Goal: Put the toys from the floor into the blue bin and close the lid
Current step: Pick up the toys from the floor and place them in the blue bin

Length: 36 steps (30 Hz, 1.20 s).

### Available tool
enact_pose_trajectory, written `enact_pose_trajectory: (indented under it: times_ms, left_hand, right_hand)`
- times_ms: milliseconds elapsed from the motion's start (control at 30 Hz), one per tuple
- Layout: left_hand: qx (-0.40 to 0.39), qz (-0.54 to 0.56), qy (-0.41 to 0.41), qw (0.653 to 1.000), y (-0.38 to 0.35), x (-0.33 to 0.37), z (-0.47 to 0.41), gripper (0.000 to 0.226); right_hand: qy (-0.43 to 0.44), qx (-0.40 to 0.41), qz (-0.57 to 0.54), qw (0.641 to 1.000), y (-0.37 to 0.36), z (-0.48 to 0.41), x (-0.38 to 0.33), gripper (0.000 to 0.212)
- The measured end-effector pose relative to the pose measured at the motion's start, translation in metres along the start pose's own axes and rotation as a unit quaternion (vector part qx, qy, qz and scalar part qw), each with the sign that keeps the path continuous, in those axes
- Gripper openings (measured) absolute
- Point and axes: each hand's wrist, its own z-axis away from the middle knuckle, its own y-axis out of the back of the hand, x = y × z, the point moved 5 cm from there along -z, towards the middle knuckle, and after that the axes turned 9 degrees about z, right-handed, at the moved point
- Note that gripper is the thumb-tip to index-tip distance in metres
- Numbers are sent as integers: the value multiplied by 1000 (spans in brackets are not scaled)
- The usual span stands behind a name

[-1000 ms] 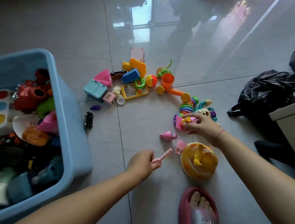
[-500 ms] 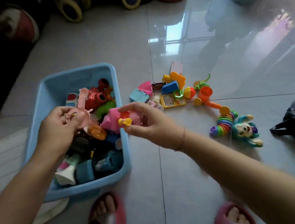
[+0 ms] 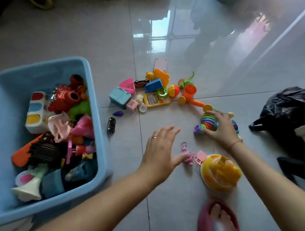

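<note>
My right hand [image 3: 221, 128] clasps the rainbow ring toy [image 3: 207, 122] mid-body, likely light and floppy; left hand [image 3: 159, 150] spread empty beside the pink figure [image 3: 188, 156]

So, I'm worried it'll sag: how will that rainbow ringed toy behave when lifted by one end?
The rainbow ringed toy is a curved chain of rings, so it probably flexes and droops held by one end. It looks plastic, likely light. The right hand spanning it should steady it.
</note>
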Motion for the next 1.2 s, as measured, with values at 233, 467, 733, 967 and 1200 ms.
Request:
enact_pose_trajectory:
  times_ms: [233, 467, 733, 967, 1200]
  left_hand:
    - [-218, -150, 1, 964, -118, -46, -45, 87]
    - [-261, -199, -58, 943, -140, -62, -58, 75]
    - [-154, -103, -35, 982, -122, -67, -62, 57]
    - [-6, 64, 117, 991, -66, -78, -57, 42]
    - [83, 216, 140, 963, 21, -36, -42, 42]
  right_hand:
    - [60, -88, 173, 979, -19, -43, 39, 79]
    - [137, -107, 320, 931, -41, -55, 41, 75]
    - [164, -74, 330, 927, -35, -40, 39, 53]
    - [135, -39, 185, 973, -30, -25, 31, 50]
    - [26, 5, -333, 943, 12, -4, -35, 34]
